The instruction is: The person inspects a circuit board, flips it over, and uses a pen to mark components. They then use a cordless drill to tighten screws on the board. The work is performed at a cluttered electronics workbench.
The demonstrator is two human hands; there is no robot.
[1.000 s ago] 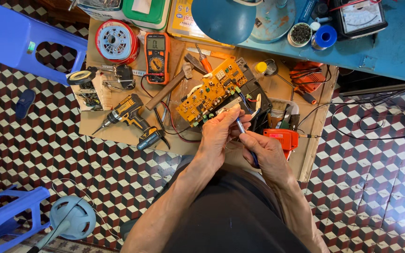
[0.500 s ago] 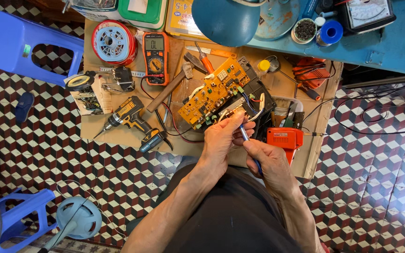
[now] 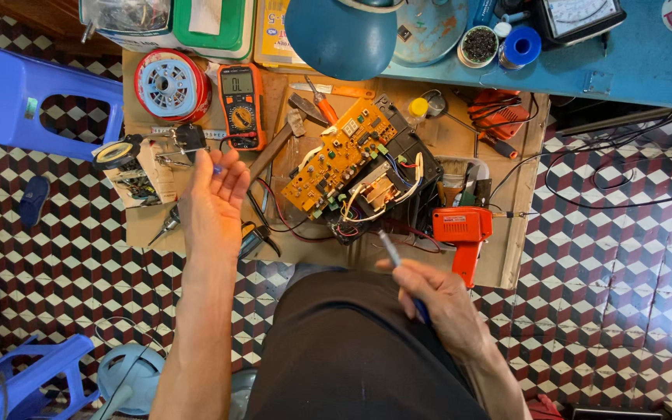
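I see a low brown counter (image 3: 157, 225) on a red, white and black patterned floor (image 3: 616, 257), with a blue table (image 3: 624, 62) beyond it. At the counter's middle lies an orange circuit board (image 3: 336, 155), tilted over a black housing (image 3: 410, 152) with white wires. Right of it rests an orange soldering gun (image 3: 464, 233); left of it stand an orange multimeter (image 3: 241, 105) and a red-and-blue wire spool (image 3: 171, 84). My left hand (image 3: 213, 204) hovers spread, palm up, holding nothing, over the counter's left part. My right hand (image 3: 437, 299) pinches a thin blue-handled tool (image 3: 398, 264), tip pointing toward the board without touching it.
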